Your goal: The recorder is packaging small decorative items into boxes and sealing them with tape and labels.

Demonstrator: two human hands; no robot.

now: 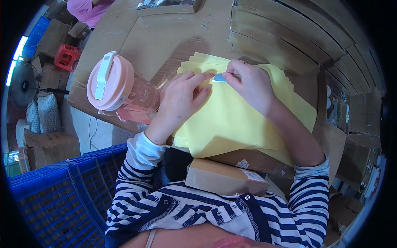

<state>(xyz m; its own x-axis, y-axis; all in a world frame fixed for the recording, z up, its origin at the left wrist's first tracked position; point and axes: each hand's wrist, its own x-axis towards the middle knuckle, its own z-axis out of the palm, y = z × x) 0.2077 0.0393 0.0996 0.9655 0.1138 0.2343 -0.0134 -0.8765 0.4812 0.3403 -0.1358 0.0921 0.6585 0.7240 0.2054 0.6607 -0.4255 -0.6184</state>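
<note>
A fanned stack of yellow sheets or flat envelopes (235, 120) lies on the cardboard-covered table. My right hand (254, 84) is closed in a pinch on a small flat blue-grey piece (219, 77) near the far edge of the top sheet; its exact kind cannot be made out. Resting on the left side of the stack, my left hand (178, 97) has its fingers stretched toward that piece and its thumb apart. Close beside the left hand, a clear tumbler with a pink lid (118, 78) and a pale handle leans outward in the view.
Long cardboard boxes (281, 37) are piled at the far right. A brown box (219, 177) sits between me and the table edge. On the left stand a blue plastic crate (62, 190), a red stool (67, 57) and a fan (25, 87). A person in pink (89, 10) is at far left.
</note>
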